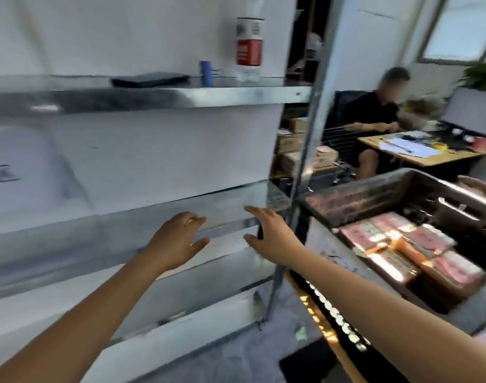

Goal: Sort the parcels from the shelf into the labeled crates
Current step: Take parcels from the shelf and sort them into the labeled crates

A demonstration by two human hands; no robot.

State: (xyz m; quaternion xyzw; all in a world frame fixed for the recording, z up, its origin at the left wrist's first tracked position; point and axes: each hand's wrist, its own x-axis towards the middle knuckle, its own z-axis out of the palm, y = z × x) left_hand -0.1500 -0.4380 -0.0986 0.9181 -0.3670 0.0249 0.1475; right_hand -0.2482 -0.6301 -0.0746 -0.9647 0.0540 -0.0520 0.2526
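A metal shelf unit (pixel 158 98) fills the left and middle of the blurred view. Both my hands reach toward the front edge of its middle board. My left hand (pixel 178 239) is spread with relaxed fingers and holds nothing. My right hand (pixel 272 236) is beside it, fingers straight, thumb apart, also holding nothing. To the right stands a dark plastic crate (pixel 355 194) with several pink and brown parcels (pixel 402 244) lying flat inside. A large white blurred shape, possibly a parcel (pixel 29 167), lies on the shelf at far left.
The top board carries a flat black object (pixel 150 80), a small blue cylinder (pixel 206 73) and a red-and-white can (pixel 249 45). A person (pixel 374 120) sits at a desk (pixel 418 156) behind the crate. Another person's hand (pixel 476 186) shows at the crate's far rim.
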